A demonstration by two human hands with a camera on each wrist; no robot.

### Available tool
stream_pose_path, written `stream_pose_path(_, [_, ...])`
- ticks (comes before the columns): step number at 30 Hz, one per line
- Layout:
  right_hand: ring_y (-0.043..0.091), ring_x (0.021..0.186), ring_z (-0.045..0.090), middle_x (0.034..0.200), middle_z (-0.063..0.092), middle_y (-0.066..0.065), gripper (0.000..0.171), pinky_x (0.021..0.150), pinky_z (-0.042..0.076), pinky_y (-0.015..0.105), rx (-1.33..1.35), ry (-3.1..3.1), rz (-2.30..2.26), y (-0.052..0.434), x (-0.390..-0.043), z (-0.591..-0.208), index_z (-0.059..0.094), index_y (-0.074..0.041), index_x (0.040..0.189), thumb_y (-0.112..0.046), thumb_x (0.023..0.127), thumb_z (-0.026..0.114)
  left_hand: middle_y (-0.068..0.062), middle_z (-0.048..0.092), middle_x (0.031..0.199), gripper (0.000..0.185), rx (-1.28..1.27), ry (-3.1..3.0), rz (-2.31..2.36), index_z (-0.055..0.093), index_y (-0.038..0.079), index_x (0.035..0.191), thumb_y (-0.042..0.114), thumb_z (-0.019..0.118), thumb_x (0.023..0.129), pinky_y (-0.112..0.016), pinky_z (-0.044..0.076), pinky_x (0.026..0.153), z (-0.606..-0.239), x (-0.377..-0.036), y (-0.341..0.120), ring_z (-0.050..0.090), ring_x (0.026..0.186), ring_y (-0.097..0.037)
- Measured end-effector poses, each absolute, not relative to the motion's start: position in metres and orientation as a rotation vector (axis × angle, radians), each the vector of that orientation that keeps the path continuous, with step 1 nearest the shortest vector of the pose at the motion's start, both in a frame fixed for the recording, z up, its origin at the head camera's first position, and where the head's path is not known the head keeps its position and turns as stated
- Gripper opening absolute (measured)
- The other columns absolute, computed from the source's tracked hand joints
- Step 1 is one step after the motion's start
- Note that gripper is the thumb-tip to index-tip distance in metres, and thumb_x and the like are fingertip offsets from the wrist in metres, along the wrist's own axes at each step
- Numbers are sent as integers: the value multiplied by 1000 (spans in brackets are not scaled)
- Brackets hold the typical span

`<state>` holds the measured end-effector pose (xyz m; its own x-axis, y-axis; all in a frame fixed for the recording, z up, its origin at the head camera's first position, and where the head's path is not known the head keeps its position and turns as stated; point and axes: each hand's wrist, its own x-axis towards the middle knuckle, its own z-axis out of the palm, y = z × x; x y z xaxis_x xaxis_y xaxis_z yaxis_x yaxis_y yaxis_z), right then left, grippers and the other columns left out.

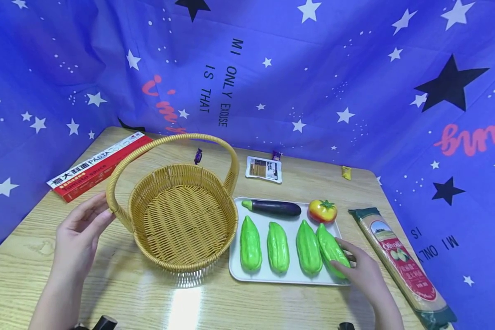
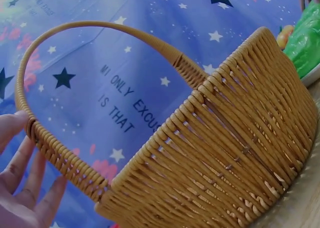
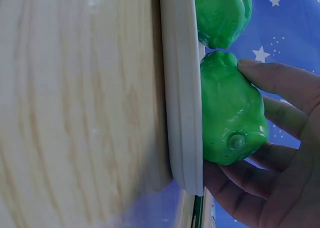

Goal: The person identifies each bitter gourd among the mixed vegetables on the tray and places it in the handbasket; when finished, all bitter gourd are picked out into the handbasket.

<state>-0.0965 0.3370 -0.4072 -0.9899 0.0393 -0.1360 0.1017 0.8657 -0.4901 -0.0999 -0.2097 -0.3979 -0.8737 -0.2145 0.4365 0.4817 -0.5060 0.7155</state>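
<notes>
Meanwhile, right hand [image 1: 365, 270] grip curled around the rightmost green gourd [image 1: 332, 250], left hand [image 1: 80, 229] slack-fingered against the basket handle [image 1: 119, 176].

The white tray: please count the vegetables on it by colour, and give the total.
On the white tray:
Green gourds: 4; the right hand grips the one at the right end
Purple eggplant: 1
Red and yellow tomato: 1
Total: 6

Staged tabletop set, star-printed blue backdrop cloth [image 1: 272, 68] draped behind wooden table [image 1: 107, 284], toy vegetables
</notes>
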Motion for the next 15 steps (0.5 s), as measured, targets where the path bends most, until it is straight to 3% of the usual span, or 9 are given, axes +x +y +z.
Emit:
stream_pose_path(10, [50,112,55,132,50,30,67,94,46,61,110,2923,-789,336,-94,-407,42,-8,140,-29,83,71,-9,69,112,44,-382,-1328,-2324,54,-10,124,-26,44,84,-19,53,89,-398,-102,-209,64,104,-14])
stream_pose_path(15, [49,110,57,130,53,29,67,87,52,56,69,2964,-825,336,-95,-396,42,-9,141,-29,84,71,-6,69,110,45,-322,-1377,-2278,55,-9,123,-27,46,83,-16,53,88,-397,-102,-207,64,103,-13])
